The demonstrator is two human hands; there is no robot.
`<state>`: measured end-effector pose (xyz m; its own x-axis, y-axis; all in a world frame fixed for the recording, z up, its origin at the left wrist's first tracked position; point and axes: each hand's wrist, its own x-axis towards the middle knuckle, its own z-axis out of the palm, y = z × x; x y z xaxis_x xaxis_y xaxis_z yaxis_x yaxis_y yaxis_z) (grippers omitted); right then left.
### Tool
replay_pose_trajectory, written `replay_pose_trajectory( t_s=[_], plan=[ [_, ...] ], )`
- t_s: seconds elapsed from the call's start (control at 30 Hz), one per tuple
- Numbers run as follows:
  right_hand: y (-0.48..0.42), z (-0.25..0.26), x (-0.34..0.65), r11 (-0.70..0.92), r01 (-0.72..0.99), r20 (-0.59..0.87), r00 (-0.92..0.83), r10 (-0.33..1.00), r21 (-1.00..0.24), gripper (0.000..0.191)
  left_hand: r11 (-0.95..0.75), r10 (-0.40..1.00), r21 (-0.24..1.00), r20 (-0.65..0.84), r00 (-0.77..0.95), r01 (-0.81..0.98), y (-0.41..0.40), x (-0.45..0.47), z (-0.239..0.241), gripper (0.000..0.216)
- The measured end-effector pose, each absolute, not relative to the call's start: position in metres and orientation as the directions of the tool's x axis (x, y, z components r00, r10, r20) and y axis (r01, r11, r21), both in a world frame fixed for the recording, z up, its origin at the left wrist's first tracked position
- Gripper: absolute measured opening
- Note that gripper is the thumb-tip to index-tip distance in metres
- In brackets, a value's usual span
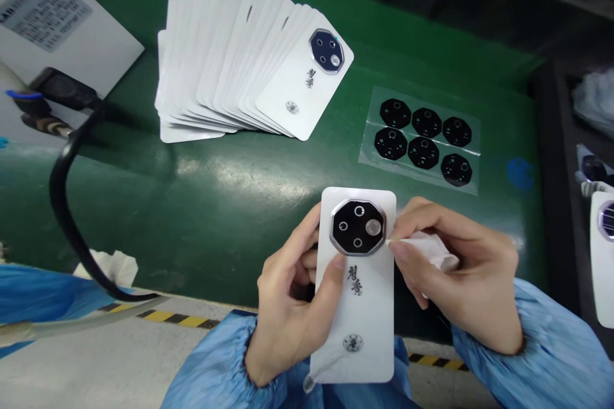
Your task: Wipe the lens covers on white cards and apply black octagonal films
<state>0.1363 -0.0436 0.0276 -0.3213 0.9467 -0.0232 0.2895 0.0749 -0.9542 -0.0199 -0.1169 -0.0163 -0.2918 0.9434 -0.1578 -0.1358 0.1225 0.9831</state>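
A white phone back cover (369, 313) with a black octagonal camera panel (352, 244) stands upright in my left hand (297, 294). The thumb presses on its face just below the panel, and the other fingers are behind its left edge. My right hand (460, 275) pinches a crumpled white wipe (434, 250) between thumb and fingers. A tip of the wipe touches the silver rim at the panel's right side. Dark lettering and a round emblem mark the lower part of the cover.
Overlapping white covers (230, 64) lie fanned out on the green table (230, 204). A clear sheet (367, 150) carries several black octagonal pieces. At left are a black cable (60, 185) and a labelled white box (110, 45); a dark rack (556, 204) stands at right.
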Motion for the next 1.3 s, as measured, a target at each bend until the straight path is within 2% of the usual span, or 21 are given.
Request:
replay_pose_trajectory(
  t_s=[0.13,0.27,0.4,0.6,0.73,0.9,1.07,1.3],
  plan=[
    [-0.045,0.028,0.136,0.076,0.281,-0.014,-0.303,0.953,-0.957,0.009,0.144,0.945,0.965,-0.200,-0.258,-0.221,-0.116,-0.021,-0.016,0.054],
    [-0.045,0.027,0.137,0.008,0.238,-0.068,-0.310,0.948,-0.971,0.008,0.134,0.949,0.953,-0.203,-0.243,-0.273,-0.115,-0.022,-0.016,0.053],
    [-0.046,0.026,0.138,-0.084,0.190,-0.144,-0.324,0.935,-0.978,0.008,0.160,0.943,0.946,-0.231,-0.238,-0.283,-0.115,-0.023,-0.016,0.052],
    [-0.045,0.026,0.137,-0.090,0.214,-0.158,-0.326,0.932,-0.973,0.007,0.178,0.940,0.946,-0.244,-0.237,-0.270,-0.117,-0.023,-0.016,0.052],
    [-0.043,0.028,0.135,0.069,0.326,-0.055,-0.356,0.933,-0.943,0.009,0.161,0.943,0.965,-0.212,-0.257,-0.205,-0.116,-0.021,-0.016,0.052],
    [-0.046,0.028,0.132,0.329,0.471,0.096,-0.453,0.886,-0.818,0.013,0.080,0.958,0.995,-0.093,-0.273,-0.060,-0.116,-0.019,-0.016,0.060],
    [-0.050,0.022,0.132,0.418,0.483,0.128,-0.525,0.841,-0.769,0.016,0.049,0.975,0.998,-0.039,-0.220,0.042,-0.119,-0.019,-0.016,0.067],
    [-0.052,0.020,0.135,0.593,0.540,0.186,-0.625,0.758,-0.597,0.016,-0.032,0.973,0.971,0.085,-0.215,0.238,-0.126,-0.018,-0.026,0.072]
  ],
)
